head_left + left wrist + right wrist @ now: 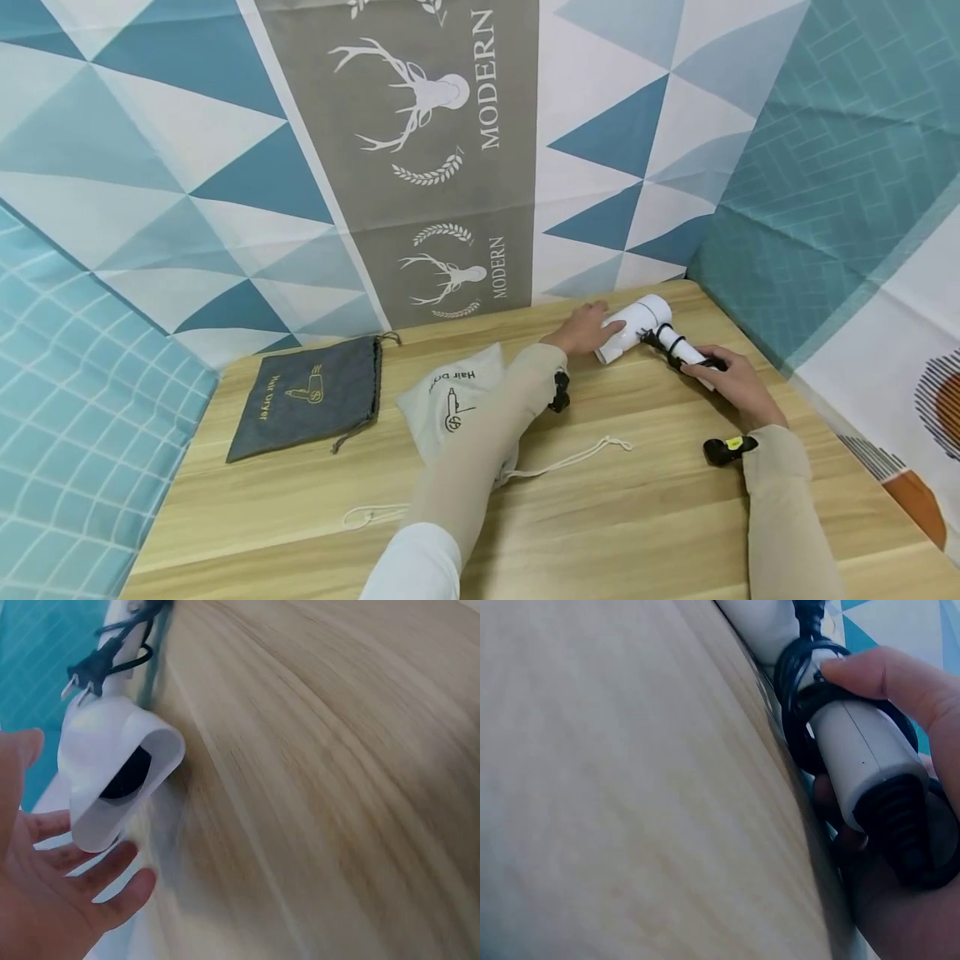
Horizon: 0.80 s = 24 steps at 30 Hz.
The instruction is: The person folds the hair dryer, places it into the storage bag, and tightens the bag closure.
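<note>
A white hair dryer (637, 321) with its black cord wound round the handle is at the far right of the wooden table. My right hand (738, 385) grips the handle; in the right wrist view the thumb (870, 675) presses on the cord coils (810, 697). At the nozzle end is my left hand (585, 332). The left wrist view shows its fingers (120, 889) spread beside the nozzle (124, 780), with the thumb apart from it. Whether those fingers touch the nozzle, I cannot tell. The cord's two-pin plug (91, 671) lies against the dryer.
A dark grey drawstring pouch (307, 400) printed "Hair Dryer" lies flat on the table's left. Partly under my left forearm is a light grey pouch (435, 396), its white cords (577, 457) trailing on the table (600, 533). Patterned cloth walls (630, 125) stand behind and at both sides.
</note>
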Each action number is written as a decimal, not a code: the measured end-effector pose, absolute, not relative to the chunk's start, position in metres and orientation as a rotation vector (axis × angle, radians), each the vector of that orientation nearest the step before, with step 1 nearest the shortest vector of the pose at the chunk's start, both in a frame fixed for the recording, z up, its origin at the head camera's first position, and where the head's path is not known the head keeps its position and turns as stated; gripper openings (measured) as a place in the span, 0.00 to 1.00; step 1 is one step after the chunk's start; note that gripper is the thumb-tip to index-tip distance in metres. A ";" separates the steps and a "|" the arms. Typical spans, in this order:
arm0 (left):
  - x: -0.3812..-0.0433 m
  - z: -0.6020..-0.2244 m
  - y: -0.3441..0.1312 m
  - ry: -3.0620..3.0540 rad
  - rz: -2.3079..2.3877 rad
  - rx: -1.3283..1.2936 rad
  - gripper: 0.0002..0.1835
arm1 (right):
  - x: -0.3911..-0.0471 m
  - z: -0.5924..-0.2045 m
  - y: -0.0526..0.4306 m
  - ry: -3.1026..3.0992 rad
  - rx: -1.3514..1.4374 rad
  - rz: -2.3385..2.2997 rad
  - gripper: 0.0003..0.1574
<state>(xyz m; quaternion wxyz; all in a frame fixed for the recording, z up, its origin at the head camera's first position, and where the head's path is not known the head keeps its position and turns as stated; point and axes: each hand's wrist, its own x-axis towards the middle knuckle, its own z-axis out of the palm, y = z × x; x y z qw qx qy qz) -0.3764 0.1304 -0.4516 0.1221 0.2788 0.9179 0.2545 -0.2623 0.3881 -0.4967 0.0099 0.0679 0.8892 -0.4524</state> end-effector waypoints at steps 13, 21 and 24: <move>-0.359 -0.442 0.130 2.329 1.150 0.662 0.25 | -0.250 -0.482 0.396 2.635 0.076 -1.614 0.33; -0.368 -0.432 0.105 1.675 1.451 0.510 0.23 | -0.247 -0.457 0.381 2.681 -0.005 -1.526 0.29; -0.366 -0.433 0.097 1.611 1.489 0.488 0.26 | -0.249 -0.448 0.369 2.675 -0.071 -1.492 0.30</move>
